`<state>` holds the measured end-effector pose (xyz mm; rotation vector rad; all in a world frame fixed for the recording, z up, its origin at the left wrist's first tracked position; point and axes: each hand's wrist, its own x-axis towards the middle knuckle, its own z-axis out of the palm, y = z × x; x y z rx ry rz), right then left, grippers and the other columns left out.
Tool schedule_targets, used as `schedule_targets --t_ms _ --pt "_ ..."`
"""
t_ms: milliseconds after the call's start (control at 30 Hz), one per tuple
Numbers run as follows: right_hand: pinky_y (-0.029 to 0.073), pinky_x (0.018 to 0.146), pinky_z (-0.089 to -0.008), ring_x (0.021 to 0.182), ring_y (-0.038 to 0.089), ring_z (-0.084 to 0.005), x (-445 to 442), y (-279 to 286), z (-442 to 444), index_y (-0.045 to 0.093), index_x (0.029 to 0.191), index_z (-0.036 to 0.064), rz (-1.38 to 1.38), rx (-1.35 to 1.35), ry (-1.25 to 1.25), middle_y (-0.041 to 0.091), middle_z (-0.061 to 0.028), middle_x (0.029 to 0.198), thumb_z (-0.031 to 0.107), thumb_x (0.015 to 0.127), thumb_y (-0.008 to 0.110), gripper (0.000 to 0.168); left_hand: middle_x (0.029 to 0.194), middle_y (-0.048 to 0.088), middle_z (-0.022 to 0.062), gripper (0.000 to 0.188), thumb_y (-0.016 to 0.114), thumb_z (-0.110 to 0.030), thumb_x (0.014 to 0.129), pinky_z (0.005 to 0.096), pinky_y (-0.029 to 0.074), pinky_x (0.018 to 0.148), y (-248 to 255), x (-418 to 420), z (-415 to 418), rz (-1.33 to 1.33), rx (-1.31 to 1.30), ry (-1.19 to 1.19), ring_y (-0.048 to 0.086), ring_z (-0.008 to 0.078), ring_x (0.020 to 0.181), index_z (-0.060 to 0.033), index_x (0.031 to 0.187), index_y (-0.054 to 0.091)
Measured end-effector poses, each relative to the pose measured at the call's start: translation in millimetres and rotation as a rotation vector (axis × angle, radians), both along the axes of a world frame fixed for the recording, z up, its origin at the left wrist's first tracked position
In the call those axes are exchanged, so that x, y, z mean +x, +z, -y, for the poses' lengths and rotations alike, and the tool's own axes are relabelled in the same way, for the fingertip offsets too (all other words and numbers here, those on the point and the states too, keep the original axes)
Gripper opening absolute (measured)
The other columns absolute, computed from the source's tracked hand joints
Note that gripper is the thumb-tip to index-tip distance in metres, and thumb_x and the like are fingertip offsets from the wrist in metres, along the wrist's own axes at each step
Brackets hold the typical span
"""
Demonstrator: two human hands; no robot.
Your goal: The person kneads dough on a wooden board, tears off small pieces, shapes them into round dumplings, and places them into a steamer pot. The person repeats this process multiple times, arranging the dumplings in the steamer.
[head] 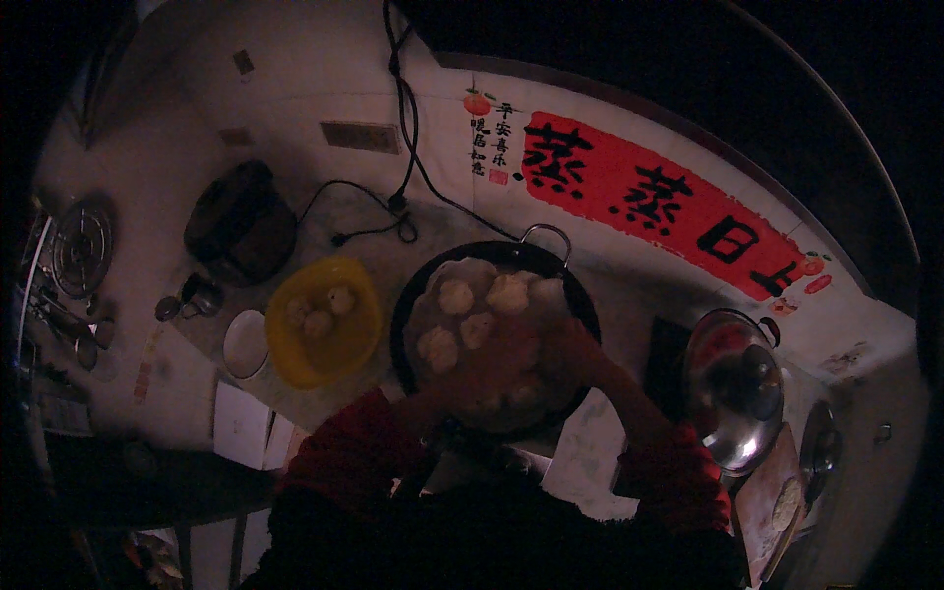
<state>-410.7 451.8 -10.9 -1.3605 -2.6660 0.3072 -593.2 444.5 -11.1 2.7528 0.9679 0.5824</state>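
Observation:
In front of me stands a round dark wok or pan with a metal loop handle at its far side. A pale liner, possibly cloth, lies in it, and several pale buns rest on top. My left hand reaches over the middle of the pan. Close beside it, my right hand is over the pan's right part. Dim light blurs the fingers, so anything between them is hidden. To the left, a yellow bowl holds three more buns.
A dark rice cooker, a white bowl and a metal cup stand left. Black cords hang down the back wall. On the right are a shiny domed lid and a board with a pale lump.

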Motion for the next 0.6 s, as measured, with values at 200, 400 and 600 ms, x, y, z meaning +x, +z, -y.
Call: schedule_targets --t_ms 200,400,600 --pt "0.036 0.089 -0.0405 0.100 0.047 -0.0332 21 -15 -5 0.055 0.095 0.001 -0.073 0.009 0.204 0.054 -0.0172 0.102 0.020 0.059 0.063 0.042 0.114 0.043 0.0117 0.055 0.066 -0.026 0.061 0.0468 0.024 0.097 -8 3 4 0.024 -0.051 -0.025 0.033 0.0298 0.114 -0.0051 0.109 0.049" --pt "0.032 0.093 -0.0410 0.107 0.044 -0.0330 22 10 -3 0.051 0.108 0.005 -0.322 -0.218 0.166 0.051 -0.0140 0.112 0.024 0.058 0.066 0.056 0.124 0.036 0.0144 0.054 0.058 -0.031 0.072 0.0475 0.018 0.100 -3 0 3 -0.059 -0.177 -0.032 0.029 0.0332 0.118 -0.0043 0.116 0.043" --pt "0.039 0.083 -0.0386 0.096 0.052 -0.0274 30 15 -6 0.057 0.102 0.010 -0.383 -0.190 0.266 0.056 -0.0106 0.100 0.028 0.059 0.072 0.048 0.122 0.038 0.0153 0.059 0.062 -0.030 0.068 0.0461 0.020 0.099 -6 5 3 -0.065 -0.148 0.018 0.030 0.0322 0.118 -0.0033 0.116 0.042"
